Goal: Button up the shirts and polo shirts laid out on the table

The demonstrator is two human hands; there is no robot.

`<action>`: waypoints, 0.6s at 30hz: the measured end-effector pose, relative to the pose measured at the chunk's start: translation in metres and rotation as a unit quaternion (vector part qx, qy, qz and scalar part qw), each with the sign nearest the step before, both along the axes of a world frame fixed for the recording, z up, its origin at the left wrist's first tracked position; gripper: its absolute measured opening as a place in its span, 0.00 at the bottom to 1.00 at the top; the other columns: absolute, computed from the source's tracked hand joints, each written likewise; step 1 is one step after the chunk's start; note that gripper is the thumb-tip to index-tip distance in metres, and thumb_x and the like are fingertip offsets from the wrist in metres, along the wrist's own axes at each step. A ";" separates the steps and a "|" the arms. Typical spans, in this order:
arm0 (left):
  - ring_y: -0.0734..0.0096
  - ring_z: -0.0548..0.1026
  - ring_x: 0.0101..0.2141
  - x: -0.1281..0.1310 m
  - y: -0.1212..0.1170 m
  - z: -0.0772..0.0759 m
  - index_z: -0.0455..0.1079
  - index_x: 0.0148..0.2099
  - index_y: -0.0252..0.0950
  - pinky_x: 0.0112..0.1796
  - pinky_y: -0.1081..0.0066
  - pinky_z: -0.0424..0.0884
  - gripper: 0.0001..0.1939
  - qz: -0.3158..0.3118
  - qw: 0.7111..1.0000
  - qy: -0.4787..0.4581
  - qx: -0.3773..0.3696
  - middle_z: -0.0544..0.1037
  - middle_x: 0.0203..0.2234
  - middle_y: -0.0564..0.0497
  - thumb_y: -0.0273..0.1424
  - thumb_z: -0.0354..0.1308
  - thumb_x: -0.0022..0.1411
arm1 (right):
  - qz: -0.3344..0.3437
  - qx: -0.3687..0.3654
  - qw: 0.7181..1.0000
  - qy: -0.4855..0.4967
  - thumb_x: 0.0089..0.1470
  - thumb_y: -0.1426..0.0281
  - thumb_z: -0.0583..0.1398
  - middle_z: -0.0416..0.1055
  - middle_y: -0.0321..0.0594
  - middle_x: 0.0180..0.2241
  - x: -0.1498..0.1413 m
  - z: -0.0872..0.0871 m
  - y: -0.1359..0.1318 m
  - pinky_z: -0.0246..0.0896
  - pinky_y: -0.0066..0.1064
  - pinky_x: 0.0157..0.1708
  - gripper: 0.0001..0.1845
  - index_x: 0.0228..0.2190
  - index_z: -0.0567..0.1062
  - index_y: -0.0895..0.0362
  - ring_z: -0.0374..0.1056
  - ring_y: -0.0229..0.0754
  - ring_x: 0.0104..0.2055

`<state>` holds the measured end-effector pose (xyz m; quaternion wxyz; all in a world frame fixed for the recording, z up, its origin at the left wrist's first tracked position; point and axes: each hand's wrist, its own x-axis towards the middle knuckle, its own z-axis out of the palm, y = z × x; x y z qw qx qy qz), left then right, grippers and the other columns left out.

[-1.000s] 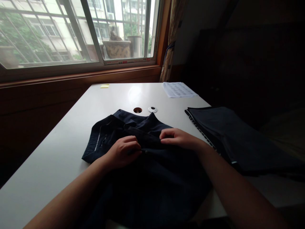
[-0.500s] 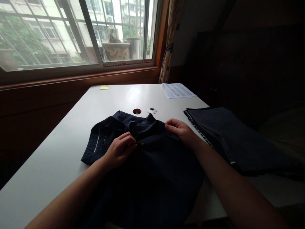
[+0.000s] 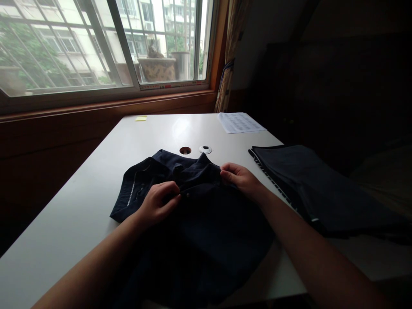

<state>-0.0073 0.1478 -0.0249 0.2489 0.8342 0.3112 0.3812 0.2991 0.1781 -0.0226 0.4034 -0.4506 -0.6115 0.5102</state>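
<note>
A pair of dark navy trousers (image 3: 206, 227) lies rumpled at the near side of the table, its waistband with a white inner strip turned up at the left. My left hand (image 3: 160, 202) is closed with thumb and fingers pinching the cloth beside a small pale button (image 3: 188, 195). Farther right, my right hand (image 3: 238, 178) pinches the upper edge of the same trousers between thumb and fingertips. Much of the cloth near me is too dark to make out folds.
Folded dark trousers (image 3: 309, 180) lie on the right of the white table (image 3: 96, 171). Printed paper (image 3: 241, 122) and a yellow sticky note (image 3: 140, 118) rest at the far edge. A cable hole (image 3: 185, 150) has its white cover (image 3: 205, 149) beside it. A window stands behind.
My left hand has shifted slightly left, and its thumb and fingers look a little looser at the cloth. My right hand has moved slightly left and down with the edge in its grip.
</note>
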 end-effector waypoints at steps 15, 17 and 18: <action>0.69 0.79 0.30 0.007 0.006 -0.008 0.78 0.42 0.33 0.31 0.74 0.73 0.07 -0.016 0.999 -0.006 -0.029 0.82 0.31 0.47 0.31 0.62 0.64 | 0.008 -0.009 1.000 0.020 0.52 0.53 0.67 0.67 0.33 0.25 0.002 -0.002 0.001 0.56 0.30 0.32 0.18 0.31 0.74 0.55 0.61 0.36 0.28; 0.70 0.79 0.30 0.006 0.006 -0.006 0.78 0.42 0.33 0.32 0.74 0.73 0.07 -0.017 0.999 -0.010 -0.043 0.82 0.31 0.47 0.31 0.62 0.64 | 0.006 -0.007 1.000 0.016 0.52 0.53 0.67 0.67 0.33 0.25 0.002 -0.002 0.001 0.56 0.30 0.32 0.18 0.31 0.75 0.55 0.61 0.36 0.28; 0.70 0.79 0.30 0.006 0.005 -0.005 0.78 0.42 0.34 0.32 0.75 0.73 0.07 -0.019 0.998 -0.014 -0.051 0.82 0.32 0.48 0.31 0.62 0.64 | 0.006 -0.005 1.000 0.015 0.52 0.53 0.67 0.68 0.33 0.26 0.003 -0.003 0.001 0.57 0.31 0.33 0.18 0.31 0.75 0.55 0.61 0.37 0.28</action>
